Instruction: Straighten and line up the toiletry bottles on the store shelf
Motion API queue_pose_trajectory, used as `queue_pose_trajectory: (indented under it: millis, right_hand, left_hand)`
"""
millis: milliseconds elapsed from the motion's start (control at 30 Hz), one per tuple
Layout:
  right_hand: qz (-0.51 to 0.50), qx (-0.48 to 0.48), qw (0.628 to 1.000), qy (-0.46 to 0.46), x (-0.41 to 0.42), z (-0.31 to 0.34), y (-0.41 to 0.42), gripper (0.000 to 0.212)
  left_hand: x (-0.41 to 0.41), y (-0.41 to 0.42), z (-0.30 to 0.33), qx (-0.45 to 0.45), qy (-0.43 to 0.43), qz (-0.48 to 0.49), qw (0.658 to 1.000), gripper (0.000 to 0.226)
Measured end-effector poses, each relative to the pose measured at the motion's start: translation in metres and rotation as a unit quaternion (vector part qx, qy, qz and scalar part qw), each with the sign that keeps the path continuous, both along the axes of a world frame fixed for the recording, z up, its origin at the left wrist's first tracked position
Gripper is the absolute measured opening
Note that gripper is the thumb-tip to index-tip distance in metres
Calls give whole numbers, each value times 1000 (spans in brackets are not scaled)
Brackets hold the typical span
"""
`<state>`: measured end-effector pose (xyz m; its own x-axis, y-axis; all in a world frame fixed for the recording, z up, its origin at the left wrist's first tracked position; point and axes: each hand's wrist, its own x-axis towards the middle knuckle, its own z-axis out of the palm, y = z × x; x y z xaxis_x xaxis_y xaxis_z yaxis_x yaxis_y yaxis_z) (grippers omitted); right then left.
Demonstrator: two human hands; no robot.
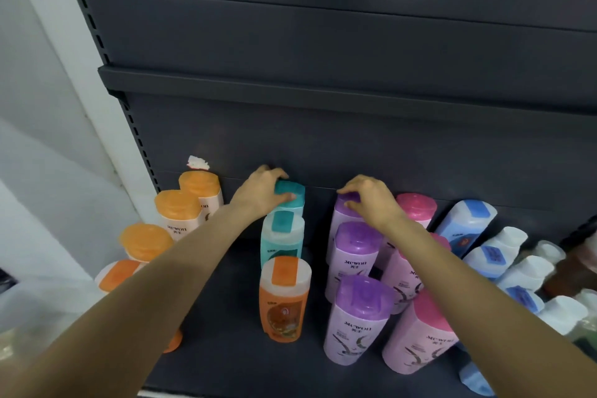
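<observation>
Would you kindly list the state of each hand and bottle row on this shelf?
left hand: grips rear teal bottle's cap
right hand: grips rear purple bottle's cap
teal-and-orange row: upright, in line
purple row: upright, roughly in line
blue-capped bottles: appear to lean right

Counted on the dark shelf [232, 349]: four orange-capped bottles [177, 207] stand at the left, plus one clear-capped orange bottle [284, 297] in the middle column, behind which are two teal bottles [281, 236]. There are three purple-capped bottles [360, 317] and three pink-capped bottles [420, 336]. To the right are about four blue-and-white bottles [465, 223]; the ones farther right are too blurred to count.
</observation>
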<state>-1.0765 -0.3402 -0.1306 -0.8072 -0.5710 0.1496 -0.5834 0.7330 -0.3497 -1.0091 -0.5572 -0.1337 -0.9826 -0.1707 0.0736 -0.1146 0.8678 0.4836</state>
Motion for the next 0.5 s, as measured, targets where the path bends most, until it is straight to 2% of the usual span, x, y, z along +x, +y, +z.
queue_pose_trajectory:
  millis: [100,300,400,500]
  right_hand:
    - [4,-1,1000,-2,-5,-1,-1,31]
    - [9,14,1000,16,-2,-1,-1,33]
    - [3,26,999,24,4,2,-5,36]
    - [2,-4,1000,15,12,8,-13,35]
  left_hand:
    - [-5,5,1,-48,-36,1,998,61]
    - [-7,8,9,-102,-61,-21,993,57]
    - [-1,7,13,-87,-41,-25,995,56]
    - [12,5,31,-50,11,-22,998,55]
